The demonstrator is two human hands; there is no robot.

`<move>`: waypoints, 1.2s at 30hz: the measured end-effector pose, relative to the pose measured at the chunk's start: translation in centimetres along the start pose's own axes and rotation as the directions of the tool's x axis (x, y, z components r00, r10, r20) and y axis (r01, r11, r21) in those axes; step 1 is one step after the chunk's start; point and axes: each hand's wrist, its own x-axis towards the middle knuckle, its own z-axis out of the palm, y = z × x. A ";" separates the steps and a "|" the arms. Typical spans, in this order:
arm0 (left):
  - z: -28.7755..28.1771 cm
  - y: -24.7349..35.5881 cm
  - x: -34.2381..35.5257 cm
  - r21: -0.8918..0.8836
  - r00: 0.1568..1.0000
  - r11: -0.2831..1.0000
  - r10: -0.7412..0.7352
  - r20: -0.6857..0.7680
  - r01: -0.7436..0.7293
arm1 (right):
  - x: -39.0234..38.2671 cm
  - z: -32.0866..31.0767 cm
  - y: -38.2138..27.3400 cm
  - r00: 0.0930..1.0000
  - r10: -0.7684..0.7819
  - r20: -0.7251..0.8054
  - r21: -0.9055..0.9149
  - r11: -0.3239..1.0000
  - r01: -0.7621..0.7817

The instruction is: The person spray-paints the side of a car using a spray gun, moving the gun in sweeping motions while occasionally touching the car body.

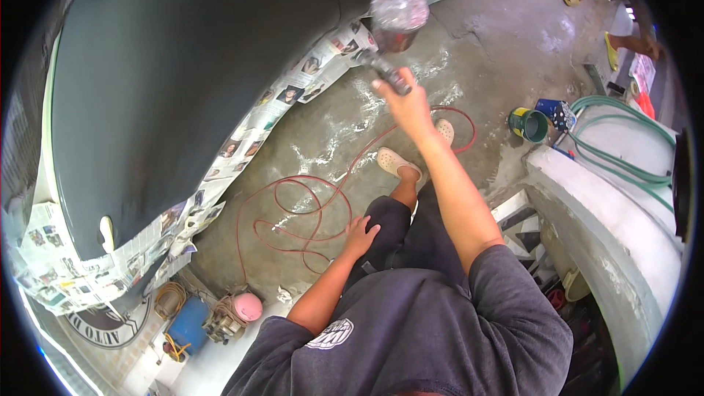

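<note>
The person's right hand (408,106) is reaching forward and holding a spray gun (381,68), its grip closing around the handle with the fingers wrapping it. The gun is hanging in the air over the concrete floor (469,77), near the newspaper sheets (253,121) that are edging a dark, glossy car panel (183,88) — its cup (400,20), looking blurred, is showing a pale, shiny top and a reddish side. The left hand (359,238) is resting on the left thigh, its grip spreading loosely and holding nothing. A thin red hose (352,165) is looping across the floor near the person's light clogs (397,162). To the right, a green bucket (528,125) is standing near a coiled green hose (623,105) — and farther up, another person's legs (627,43) are showing. At lower left, a blue tank (187,325) is sitting beside a machine with a pink round part (248,306).
</note>
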 end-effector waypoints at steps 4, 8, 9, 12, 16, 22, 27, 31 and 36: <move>-0.5 -0.7 0.6 0.003 0.999 1.000 0.016 0.034 -0.016 | 2.3 -4.2 0.8 0.958 -0.055 -0.281 -0.005 0.998 0.056; -1.4 -0.9 0.9 0.015 0.998 1.000 0.022 0.057 -0.023 | 2.5 -6.7 -1.1 0.913 0.054 -0.405 0.151 0.989 0.008; -1.4 -1.0 1.0 0.016 0.998 0.999 0.027 0.056 -0.028 | 2.4 -6.8 -1.4 0.911 0.102 -0.400 0.222 0.975 -0.011; -1.6 -1.6 1.2 0.023 0.998 0.998 0.054 0.026 -0.055 | 1.7 -5.0 -0.3 0.906 -0.045 -0.420 0.083 0.993 0.088; -2.4 -1.5 0.9 0.014 0.996 1.000 0.023 0.082 -0.024 | -1.0 -1.0 -0.9 0.975 -0.061 -0.213 0.028 0.997 0.068; -3.4 -1.5 0.9 -0.113 0.913 0.971 -0.153 0.379 0.210 | -4.5 2.4 -2.8 0.986 -0.107 0.127 0.016 0.994 0.106; -4.7 -0.7 0.3 -0.048 0.887 0.981 -0.148 0.438 0.187 | -2.9 -0.3 -4.1 0.993 -0.002 0.122 -0.018 1.000 0.004; -5.4 -0.2 -0.6 -0.040 0.875 0.986 -0.124 0.468 0.162 | 0.0 -4.2 -3.2 0.991 -0.048 -0.127 0.044 0.998 0.054; -6.8 0.8 -2.4 -0.120 0.875 0.989 -0.022 0.484 0.091 | 1.9 -8.8 -3.1 0.888 -0.091 -0.451 -0.018 0.996 0.093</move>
